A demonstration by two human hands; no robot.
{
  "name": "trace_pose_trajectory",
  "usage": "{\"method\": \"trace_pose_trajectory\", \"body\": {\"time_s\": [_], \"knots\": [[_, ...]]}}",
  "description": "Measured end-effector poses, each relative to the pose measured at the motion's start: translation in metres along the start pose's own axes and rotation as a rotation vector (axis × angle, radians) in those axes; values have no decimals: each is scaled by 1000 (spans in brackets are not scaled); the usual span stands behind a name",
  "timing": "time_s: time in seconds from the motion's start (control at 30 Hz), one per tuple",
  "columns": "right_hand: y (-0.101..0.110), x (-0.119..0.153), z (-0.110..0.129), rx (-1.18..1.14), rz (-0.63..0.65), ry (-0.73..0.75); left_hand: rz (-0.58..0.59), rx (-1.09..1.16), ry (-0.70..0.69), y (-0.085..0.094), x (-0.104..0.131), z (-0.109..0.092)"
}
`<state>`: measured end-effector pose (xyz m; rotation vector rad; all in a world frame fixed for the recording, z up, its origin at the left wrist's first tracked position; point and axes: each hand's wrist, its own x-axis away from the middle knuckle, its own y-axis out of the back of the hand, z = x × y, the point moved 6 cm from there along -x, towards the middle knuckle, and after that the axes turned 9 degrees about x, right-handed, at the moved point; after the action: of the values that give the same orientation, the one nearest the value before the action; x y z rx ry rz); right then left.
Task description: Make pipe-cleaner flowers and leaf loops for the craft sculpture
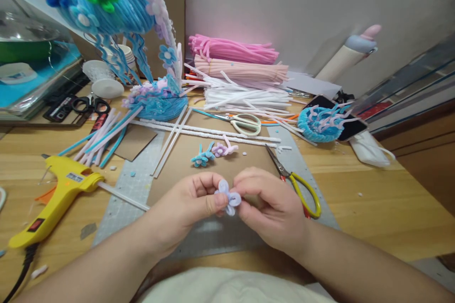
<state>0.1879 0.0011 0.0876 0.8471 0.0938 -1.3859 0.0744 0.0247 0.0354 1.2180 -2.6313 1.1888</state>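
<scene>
Since everything here happens around one little lilac flower (pixel 230 195), call that the centre of the clock, with 12 pointing away from the person. It's sitting right between the two hands, held up over a brown board (pixel 177 165) that lies on a grey cutting mat (pixel 117 218).

Left hand (pixel 199 199) comes in from 9 o'clock and has the flower pinched, thumb pressed on the front, fingers curled behind. Right hand (pixel 268 208) is on the 3 o'clock side, fingers bent in and tips right up against the petals. Whether those tips actually pinch something, I can't tell, because they hide whatever's between them.

Two more small flowers lie on the board past the hands: a blue flower (pixel 202 157) around 11 and a purple flower (pixel 222 149) at 12, close together. Yellow-handled scissors (pixel 288 176) rest between 2 and 3, just beside the right hand, blades slightly apart. Way over at 9 there's a yellow glue gun (pixel 67 191) lying on its side, clear stick poking out toward the left forearm. Further back at 12, a pile of white fuzzy stems (pixel 247 97) sits behind the cream-handled scissors (pixel 247 124).
</scene>
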Motion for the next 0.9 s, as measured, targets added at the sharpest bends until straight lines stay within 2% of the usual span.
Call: {"method": "trace_pose_trajectory", "body": {"time_s": [0.2,0.37,0.67,0.8,0.9], "knots": [[2,0,8,136,33,189,9,33,-10,-1,0,-1],[2,0,10,81,57,262,25,62,-5,-2,0,-1],[-4,-2,8,106,137,219,-4,114,5,0,-3,4],[-2,-3,-5,86,55,95,-46,165,-11,2,-4,3],[-2,-1,-16,43,10,2,-58,122,-58,1,-4,-1]]}}
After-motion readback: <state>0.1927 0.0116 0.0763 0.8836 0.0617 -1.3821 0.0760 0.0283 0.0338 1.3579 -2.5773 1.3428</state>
